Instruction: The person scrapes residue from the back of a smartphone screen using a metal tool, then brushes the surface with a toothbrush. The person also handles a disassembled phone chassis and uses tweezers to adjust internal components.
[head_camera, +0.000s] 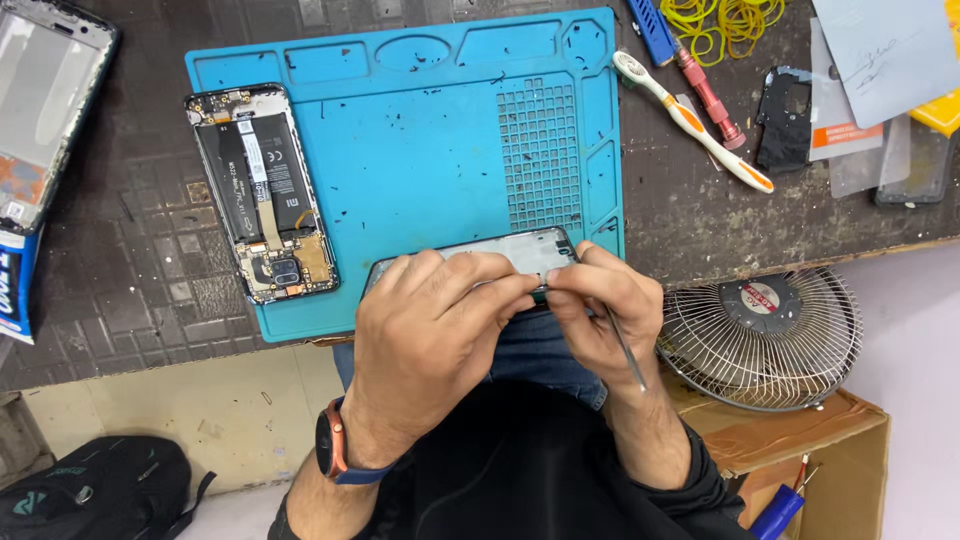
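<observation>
Your left hand is curled over the near side of a phone frame, fingers closed on its edge, and your right hand pinches the frame's right end while also gripping a thin metal tool whose shaft slants down and to the right past your wrist. The phone frame lies at the near edge of the blue work mat, its long axis running roughly left to right, tilted a little so the right end sits farther from you; its pale inner face is turned up. The frame's near side overhangs or meets the mat's front edge, right at the table's lip, so you have almost no room toward yourself. Ahead of the frame the mat's flat centre is bare apart from small specks, and the grid of small compartments sits just beyond the frame's right end. To the left, an opened phone with its battery showing lies lengthwise away from you across the mat's left edge, near but apart from your left hand. To the right, off the mat, a toothbrush lies diagonally, well clear. Below the table edge on your right stands a wire-guarded fan, close beside your right forearm.
</observation>
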